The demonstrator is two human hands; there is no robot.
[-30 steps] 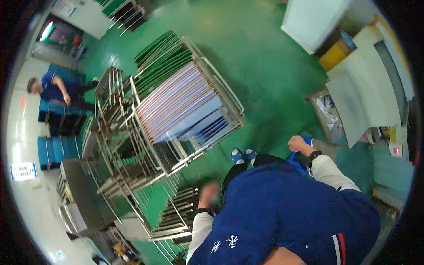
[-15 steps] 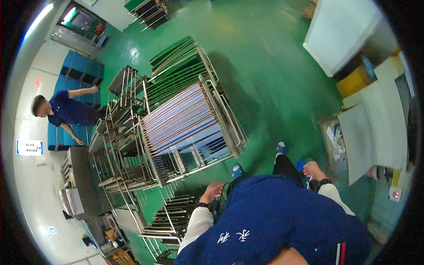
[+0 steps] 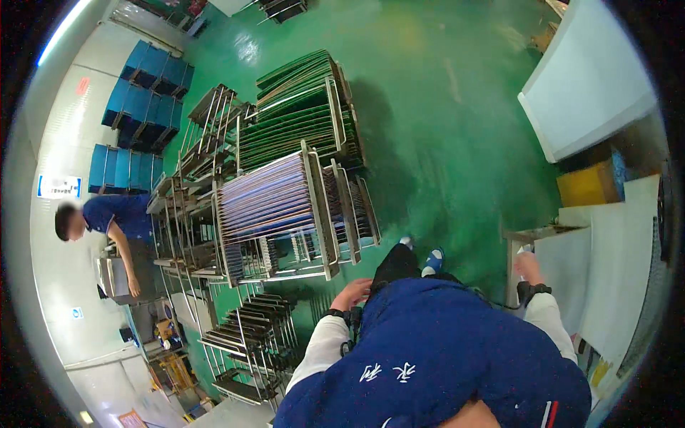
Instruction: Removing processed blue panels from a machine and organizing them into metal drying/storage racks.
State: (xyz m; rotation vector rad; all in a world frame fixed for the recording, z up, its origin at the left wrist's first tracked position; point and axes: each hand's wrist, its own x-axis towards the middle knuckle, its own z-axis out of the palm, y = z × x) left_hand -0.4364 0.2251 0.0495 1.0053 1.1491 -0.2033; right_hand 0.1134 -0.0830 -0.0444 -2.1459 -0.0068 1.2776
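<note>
My left hand [image 3: 352, 293] hangs by my waist with its fingers loosely stretched, holding nothing that I can see; its fingertips are partly hidden by my body. It is nearest to a metal rack cart [image 3: 314, 214] filled with upright bluish-white panels [image 3: 264, 196]. My right hand [image 3: 528, 268] is raised out to the side with curled fingers, in front of an open-topped box [image 3: 515, 246] and pale boards [image 3: 564, 264]. A small white patch shows at its fingertips; whether it is held is not clear.
Behind the panels stands a rack of green boards [image 3: 292, 132]. More metal racks [image 3: 250, 342] are at the left, where a co-worker [image 3: 121, 221] leans over a dark cabinet. Blue racks [image 3: 146, 107] line the wall. A large white cabinet [image 3: 585, 85] and yellow box [image 3: 585, 187] stand right.
My feet have stepped and my view has turned. The right hand is farther out, beside the open-topped box. The co-worker has moved nearer the cabinet, an arm hanging down.
</note>
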